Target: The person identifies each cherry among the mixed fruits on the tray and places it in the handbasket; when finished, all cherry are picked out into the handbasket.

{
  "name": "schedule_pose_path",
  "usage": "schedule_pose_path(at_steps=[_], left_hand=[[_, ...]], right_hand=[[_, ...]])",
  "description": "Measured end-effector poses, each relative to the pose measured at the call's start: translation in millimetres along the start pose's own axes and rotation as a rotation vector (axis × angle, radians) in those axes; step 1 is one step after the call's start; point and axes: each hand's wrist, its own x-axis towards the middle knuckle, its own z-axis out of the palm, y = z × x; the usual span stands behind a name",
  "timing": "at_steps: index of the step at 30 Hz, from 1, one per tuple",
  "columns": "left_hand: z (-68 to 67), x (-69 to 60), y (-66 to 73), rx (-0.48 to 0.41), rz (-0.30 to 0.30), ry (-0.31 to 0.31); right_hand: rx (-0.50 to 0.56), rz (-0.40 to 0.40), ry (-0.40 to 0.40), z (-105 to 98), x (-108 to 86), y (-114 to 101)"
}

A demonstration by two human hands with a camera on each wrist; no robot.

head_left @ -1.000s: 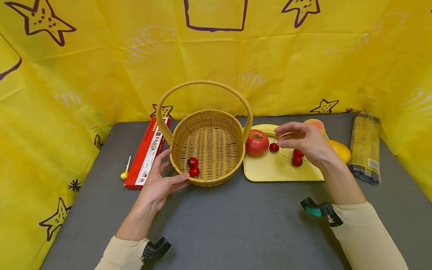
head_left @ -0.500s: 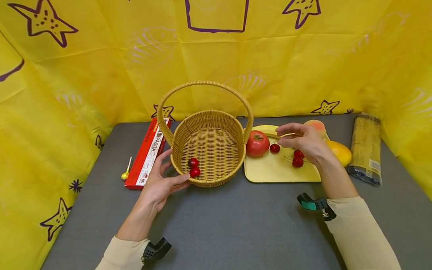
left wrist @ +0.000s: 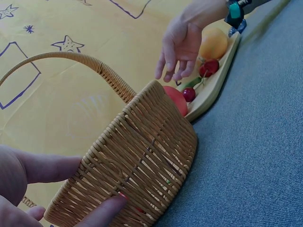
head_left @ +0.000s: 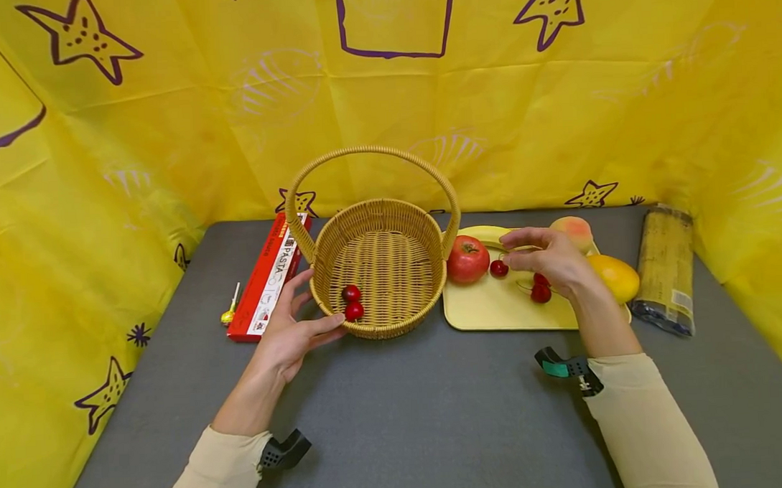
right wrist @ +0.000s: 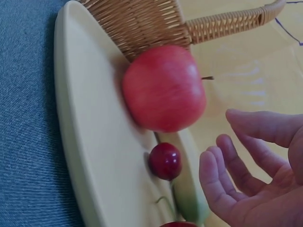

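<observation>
A wicker basket (head_left: 380, 273) with a raised handle holds two cherries (head_left: 352, 303). My left hand (head_left: 291, 337) grips its near left side, thumb on the rim and a finger against the outer wall (left wrist: 142, 156). To the right, my right hand (head_left: 556, 263) hovers over a pale yellow tray (head_left: 490, 314), fingers loosely bent and apart, holding nothing. On the tray are a red apple-like fruit (head_left: 468, 260), a cherry (head_left: 499, 268) just left of that hand's fingertips, more cherries (head_left: 541, 292), a banana (head_left: 485, 233), a peach (head_left: 573, 230) and a yellow mango-like fruit (head_left: 615, 278).
Left of the basket lie a red and white pasta box (head_left: 267, 280) and a yellow lollipop (head_left: 228, 316). A dark-ended yellowish package (head_left: 665, 270) lies beyond the tray's right side. Yellow patterned cloth (head_left: 386, 100) hangs behind and beside the grey table (head_left: 410, 416).
My right forearm has swung a little to the left, while the fingers stay nearly in place above the tray. My left hand and the basket hold their position.
</observation>
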Motion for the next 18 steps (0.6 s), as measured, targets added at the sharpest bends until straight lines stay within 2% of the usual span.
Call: schedule_pose_path(at_steps=[7,18], left_hand=[[0.1,-0.2,0.3,-0.006,-0.005,0.006],[-0.9,-0.9,0.2,-0.004,-0.010,0.002]], right_hand=[[-0.043,0.024,0.001,2.8,3.9,7.2],[-0.047,0.048,0.012,6.3,8.6,12.8]])
